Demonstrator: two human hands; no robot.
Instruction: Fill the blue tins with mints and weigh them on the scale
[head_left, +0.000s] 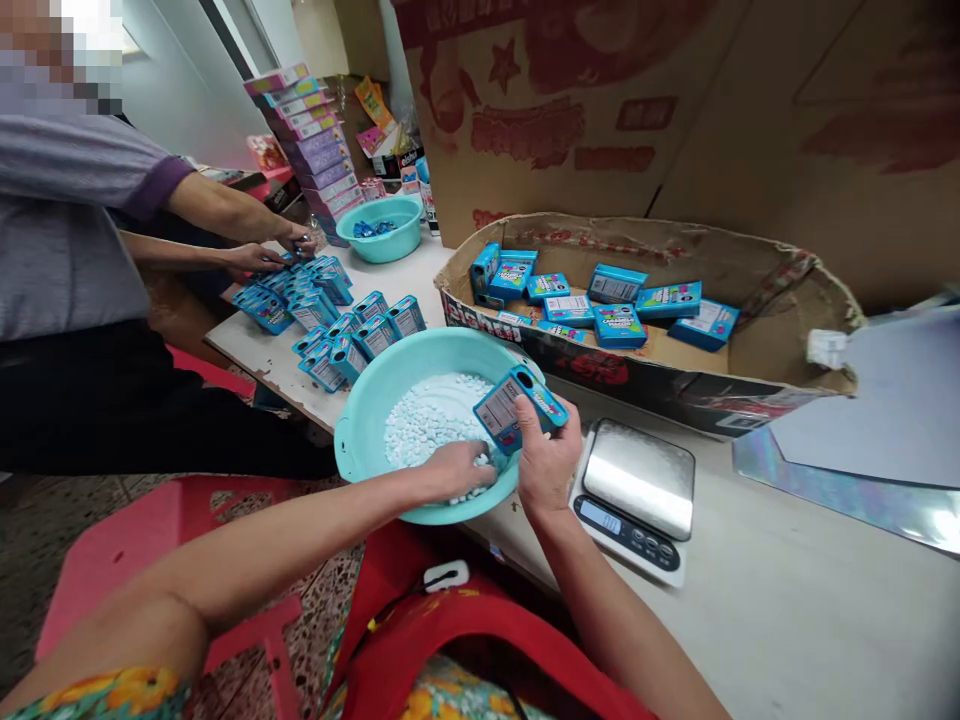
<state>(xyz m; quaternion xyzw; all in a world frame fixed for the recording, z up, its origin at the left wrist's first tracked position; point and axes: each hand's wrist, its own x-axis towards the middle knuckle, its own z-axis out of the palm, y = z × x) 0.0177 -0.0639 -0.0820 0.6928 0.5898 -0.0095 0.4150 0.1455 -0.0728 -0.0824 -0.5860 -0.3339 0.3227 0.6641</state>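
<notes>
My left hand (459, 470) is down in a turquoise basin (351, 420), its fingers curled into small white candies (424, 420). A few candies show at the fingertips. Over the basin's right side, my right hand (551, 455) grips a small blue candy box (506, 410), tilted, with a dark opening at its top. Just right of that hand lies a kitchen scale (641, 480) with a bare metal plate and a lit display.
A cut-down cardboard box (780, 330) holds several blue boxes. Rows of blue boxes (360, 340) stand left, where a co-worker's hands (274, 250) work. Behind are a smaller turquoise basin (405, 240) with blue wrapped pieces and a tall carton stack (319, 150).
</notes>
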